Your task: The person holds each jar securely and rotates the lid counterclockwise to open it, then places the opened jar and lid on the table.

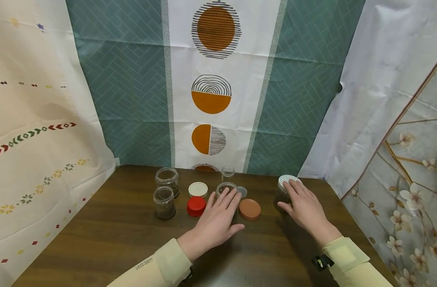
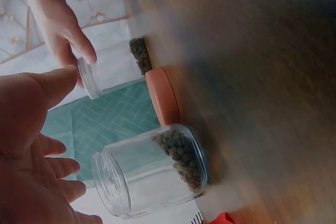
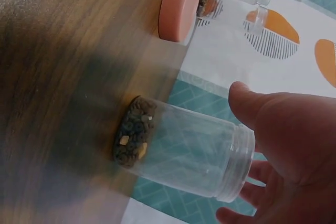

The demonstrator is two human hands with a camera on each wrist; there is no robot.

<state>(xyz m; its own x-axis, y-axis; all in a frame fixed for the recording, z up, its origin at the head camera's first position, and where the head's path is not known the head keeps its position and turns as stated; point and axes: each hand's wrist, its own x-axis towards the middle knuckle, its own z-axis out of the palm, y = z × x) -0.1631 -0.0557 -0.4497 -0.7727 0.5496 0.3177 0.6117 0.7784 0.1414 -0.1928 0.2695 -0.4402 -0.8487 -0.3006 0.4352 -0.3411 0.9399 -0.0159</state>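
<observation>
My left hand [image 1: 218,219] hovers with spread fingers beside an uncapped clear jar [image 2: 152,177] holding brown pellets; in the head view it partly hides that jar. At the right, my right hand [image 1: 306,205] has its fingers over the top of another clear jar [image 3: 181,148]. Dark ring-shaped pieces and a few yellowish bits lie in its bottom. A white patterned disc [image 1: 287,179] shows at its mouth in the head view. Its thumb stands off the glass in the right wrist view. Between the hands a terracotta lid [image 1: 250,209] lies on the table.
Two open jars [image 1: 164,202] with contents stand at the left. Near the middle are a red lid [image 1: 196,206], a cream lid [image 1: 198,189], a grey lid [image 1: 241,192] and a small clear jar [image 1: 227,172]. Patterned cloths surround the wooden table [image 1: 107,231].
</observation>
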